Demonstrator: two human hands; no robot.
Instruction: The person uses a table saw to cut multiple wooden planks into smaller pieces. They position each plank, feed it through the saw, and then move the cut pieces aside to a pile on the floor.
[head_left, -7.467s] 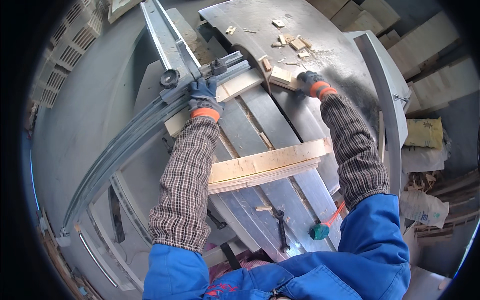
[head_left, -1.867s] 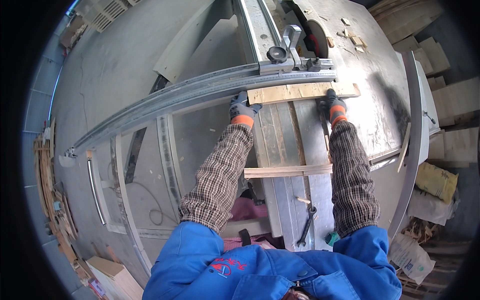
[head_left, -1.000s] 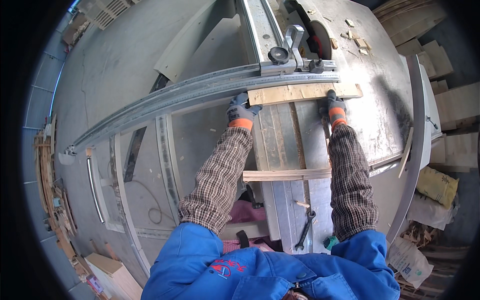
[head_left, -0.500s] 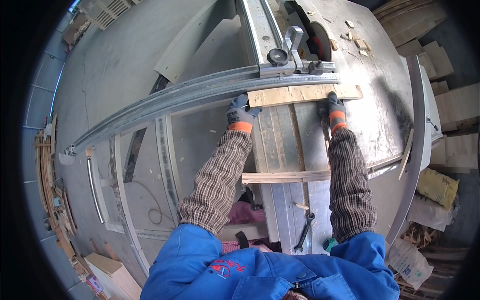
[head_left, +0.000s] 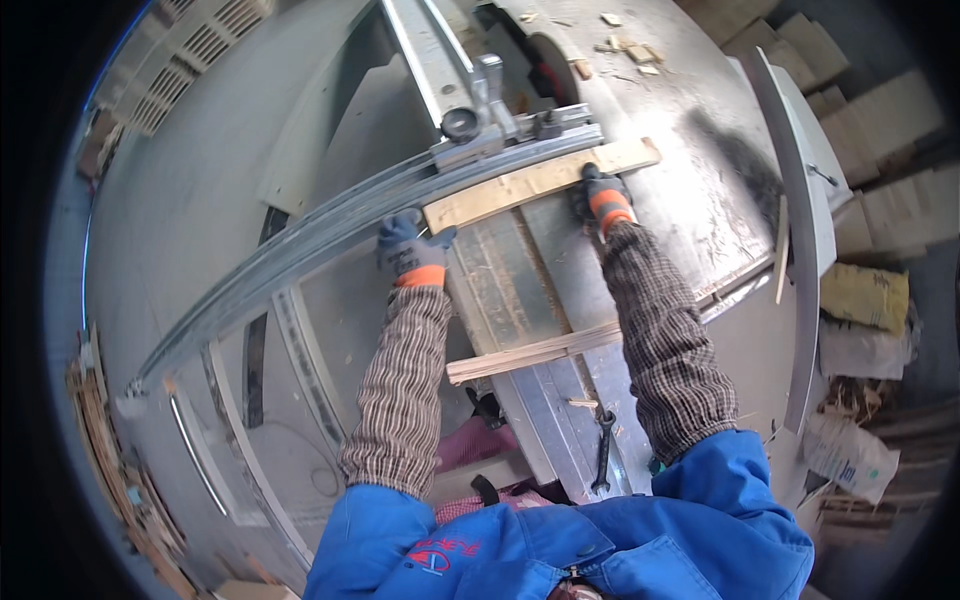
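A pale wooden strip (head_left: pixel 535 187) lies across the metal saw table, along the near side of the ruled fence (head_left: pixel 370 200). My right hand (head_left: pixel 606 198), in a grey glove with an orange cuff, grips its near edge towards the right, a finger over its top. Beside the strip's left end is my left hand (head_left: pixel 410 248), gloved alike, its thumb spread from the fingers towards the strip; contact there is unclear. A second, layered wooden strip (head_left: pixel 535 352) lies across the table nearer me, between my forearms.
Beyond the fence stand a clamp handle (head_left: pixel 490 90) with a black knob (head_left: pixel 460 124) and a dark, partly hidden saw blade (head_left: pixel 550 65). Offcuts (head_left: pixel 635 52) lie at the far right. A wrench (head_left: pixel 604 450) rests close to me. A grey guard arm (head_left: pixel 795 230) borders the right.
The view has turned, so the fence and strip slant more. My left hand's thumb has spread and the hand has come off the strip's left end. My right hand stays on the strip.
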